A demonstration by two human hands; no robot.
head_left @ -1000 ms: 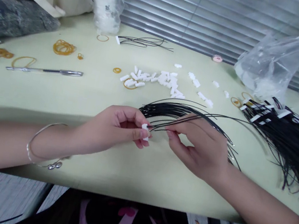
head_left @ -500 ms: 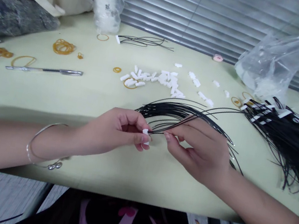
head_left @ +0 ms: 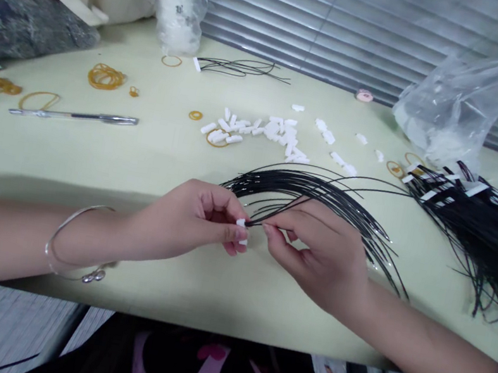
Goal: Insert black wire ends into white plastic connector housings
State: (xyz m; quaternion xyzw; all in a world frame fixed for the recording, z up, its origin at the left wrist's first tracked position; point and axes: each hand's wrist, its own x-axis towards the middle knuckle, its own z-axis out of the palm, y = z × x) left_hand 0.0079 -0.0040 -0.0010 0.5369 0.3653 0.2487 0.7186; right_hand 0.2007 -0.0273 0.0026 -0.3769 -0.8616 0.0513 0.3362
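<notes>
My left hand (head_left: 210,215) pinches a small white connector housing (head_left: 242,231) between thumb and fingers, above the table's front part. Black wires (head_left: 267,217) run out of the housing's right side. My right hand (head_left: 319,250) is closed in a pinch on a black wire close to the housing; how far the wire's tip sits inside is hidden by fingers. Behind both hands a curved bundle of loose black wires (head_left: 279,181) lies on the table, its right-hand ends pale and shiny. Farther back is a scattered pile of white connector housings (head_left: 280,131).
A pen (head_left: 73,115) and rubber bands (head_left: 105,77) lie at left. A heap of wired black leads (head_left: 486,235) lies at right, below a clear plastic bag (head_left: 460,108). A bagged cup (head_left: 176,13) stands at the back, near one wired connector (head_left: 197,64).
My right hand has moved slightly left, nearer the white connector housing, with the wire in its pinch. My left hand stays almost still.
</notes>
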